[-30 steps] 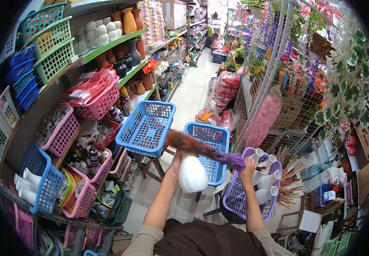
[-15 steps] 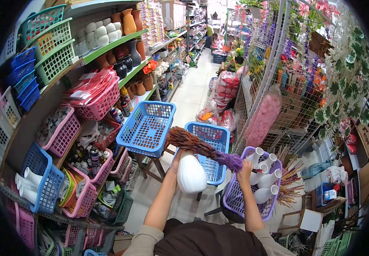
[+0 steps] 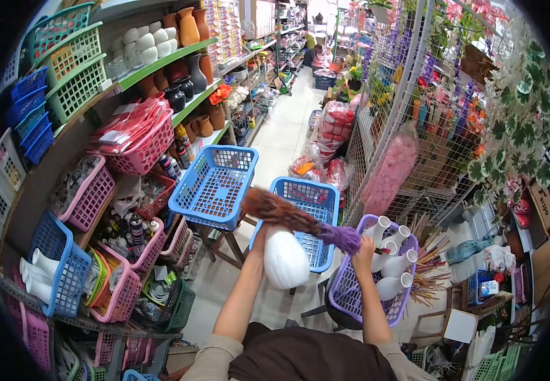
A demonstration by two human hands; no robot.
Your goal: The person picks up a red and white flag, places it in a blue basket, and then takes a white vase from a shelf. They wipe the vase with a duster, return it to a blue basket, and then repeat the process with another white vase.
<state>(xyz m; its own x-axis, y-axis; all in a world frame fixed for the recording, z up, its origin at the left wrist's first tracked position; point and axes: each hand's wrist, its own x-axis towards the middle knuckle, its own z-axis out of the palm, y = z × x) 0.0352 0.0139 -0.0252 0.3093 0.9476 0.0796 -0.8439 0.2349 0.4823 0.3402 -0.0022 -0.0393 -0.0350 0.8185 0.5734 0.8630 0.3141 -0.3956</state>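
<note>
My left hand [image 3: 260,241] is closed on a white ribbed vase [image 3: 286,260], which is tilted in front of me; the vase hides most of the fingers. My right hand [image 3: 363,255] grips a feather duster [image 3: 287,214] near its purple end, and a short dark handle tip sticks out past the fist. The duster's brown feathers are slightly blurred and lie across the vase's upper end. Below my right arm, a purple basket [image 3: 346,289] holds several white bottle-shaped vases [image 3: 390,287].
Two blue baskets stand ahead, the left basket [image 3: 214,219] on a wooden stool and the other basket [image 3: 335,206] behind the duster. Shelves with pink baskets [image 3: 87,200] line the left. A wire rack [image 3: 376,146] rises on the right. A person [image 3: 313,56] is far down the aisle.
The feather duster has shifted slightly left and its brown end is now blurred. The vase stays in my left hand. The whole view has tilted a little.
</note>
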